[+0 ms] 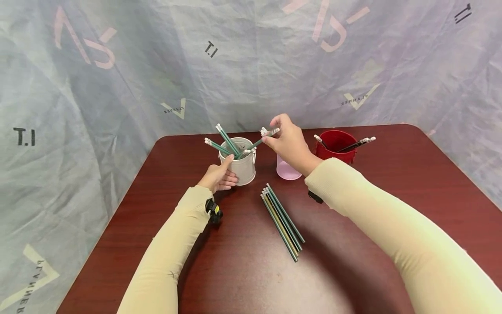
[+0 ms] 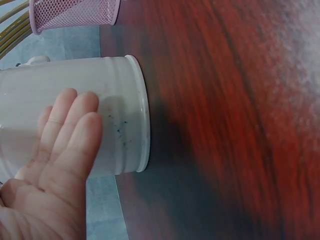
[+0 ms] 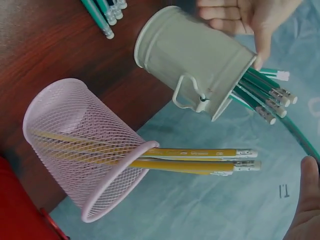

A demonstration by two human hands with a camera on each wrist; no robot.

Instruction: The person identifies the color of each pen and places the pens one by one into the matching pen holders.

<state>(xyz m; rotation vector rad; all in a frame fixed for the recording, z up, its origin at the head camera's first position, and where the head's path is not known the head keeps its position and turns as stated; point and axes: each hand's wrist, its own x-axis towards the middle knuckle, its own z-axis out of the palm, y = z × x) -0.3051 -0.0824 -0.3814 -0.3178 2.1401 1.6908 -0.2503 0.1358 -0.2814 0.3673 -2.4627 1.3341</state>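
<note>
A white metal bucket (image 1: 245, 171) stands at the table's far side with several green pencils (image 1: 227, 138) leaning in it, eraser ends up. My left hand (image 1: 220, 176) rests against its left side, fingers fairly straight along the wall and thumb at the rim. In the left wrist view those fingers lie over the white wall. Right of the bucket and above it, my right hand (image 1: 290, 141) pinches a green pencil (image 1: 256, 143) near its eraser end. That pencil slants down to the left, its lower end at the bucket's mouth.
A pink mesh cup (image 3: 80, 130) with yellow pencils (image 3: 200, 152) stands right of the bucket, partly behind my right hand in the head view. Beyond it is a red bucket (image 1: 323, 152) with dark pencils (image 1: 354, 145). Loose pencils, mostly green (image 1: 277, 220), lie in front.
</note>
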